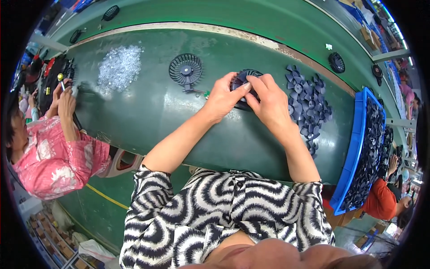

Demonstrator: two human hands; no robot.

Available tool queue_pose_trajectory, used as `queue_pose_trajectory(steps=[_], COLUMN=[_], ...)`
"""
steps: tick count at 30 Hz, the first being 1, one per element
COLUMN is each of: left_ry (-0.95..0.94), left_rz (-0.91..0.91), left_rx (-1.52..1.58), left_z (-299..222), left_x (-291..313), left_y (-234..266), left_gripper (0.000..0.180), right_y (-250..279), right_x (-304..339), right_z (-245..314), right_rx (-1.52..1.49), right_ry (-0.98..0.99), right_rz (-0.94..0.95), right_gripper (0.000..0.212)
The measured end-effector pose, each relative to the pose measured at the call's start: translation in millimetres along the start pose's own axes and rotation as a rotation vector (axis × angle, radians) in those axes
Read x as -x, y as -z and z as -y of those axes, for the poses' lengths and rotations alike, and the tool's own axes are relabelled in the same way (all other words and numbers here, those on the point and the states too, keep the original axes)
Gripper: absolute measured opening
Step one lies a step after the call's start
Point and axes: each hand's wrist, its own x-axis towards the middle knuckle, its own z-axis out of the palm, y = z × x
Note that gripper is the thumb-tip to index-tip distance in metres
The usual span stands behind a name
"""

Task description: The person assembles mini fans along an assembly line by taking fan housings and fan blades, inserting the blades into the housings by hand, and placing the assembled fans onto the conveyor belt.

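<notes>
Both hands meet over the green belt: the left hand and right hand clasp 1 dark fan part between their fingertips. I judge that even thumb pressure would seat it squarely. Loose blades lie just right; a grille sits beyond.

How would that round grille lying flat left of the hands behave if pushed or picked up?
The round black grille looks like thin slotted plastic, so probably light and stiff. Lying flat, it should slide on the green table rather than roll. Its slim ribs may snap if squeezed.
</notes>
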Motion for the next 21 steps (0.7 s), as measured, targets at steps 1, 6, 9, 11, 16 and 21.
queue_pose_trajectory(steps=[1,6,9,11,16,21], left_ry=[0.005,0.037,0.017,-0.015,-0.009,0.003], left_rz=[0.004,0.014,-0.01,-0.009,-0.009,-0.045], left_rx=[0.005,0.073,0.028,-0.013,-0.028,-0.033], left_z=[0.2,1.4,-1.0,-3.3,-3.5,-12.4], left_x=[-0.1,-0.9,-2.5,-3.1,-6.4,1.5], left_y=[0.5,3.7,5.5,4.8,-0.7,-3.1], left_gripper=[0.031,0.032,0.034,0.034,0.033,0.033], right_y=[0.8,0.9,10.5,25.1,32.9,19.2], right_x=[1.9,4.6,4.9,0.5,3.8,2.1], right_z=[0.3,-1.0,-7.3,-15.1,-22.2,12.1], right_rx=[-0.024,-0.025,-0.057,0.009,0.041,0.039], right_ry=[0.016,0.015,0.062,0.088,0.08,0.132], right_rz=[-0.01,0.007,-0.217,-0.27,-0.309,-0.116], right_gripper=[0.031,0.036,0.035,0.037,0.042,0.039])
